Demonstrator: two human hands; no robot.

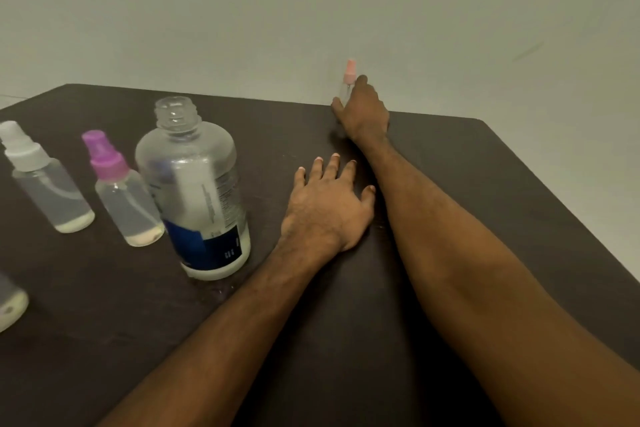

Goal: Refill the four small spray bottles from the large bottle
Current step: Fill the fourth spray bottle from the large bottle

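At far 8 o'clock a fourth small bottle (10,305) is cut off by the frame edge; only its base shows, cap not visible. Toward 9 o'clock stands the white-cap spray bottle (45,180), capped, w/ clear liquid inside. Just beside it, the purple-cap spray bottle (124,194), also capped and holding liquid. Next, near centre-left, the large bottle (194,191) stands upright on the dark table (485,184), cap off, neck open, level inside hard to read. A few wet drops lie on the table at its base.

Right of that, the left hand (329,208) rests palm-down, fingers spread flat, holding nothing. It sits near the large bottle but not touching.

At approx 12 o'clock, by the wall at the table's far edge, the right hand (362,107) is stretched out and wrapped round the pink-cap spray bottle (348,80). Fingers look closed on the body; the pink top pokes above the knuckles. Whether the bottle is lifted or standing can't be told.

Judged step: fetching the pink one, prob. the last to fill, since the two in full view are capped w/ liquid. Next move calls for bringing it near, unscrewing the pump, then a steady pour into a narrow neck. The big bottle's wide mouth makes spills likely.
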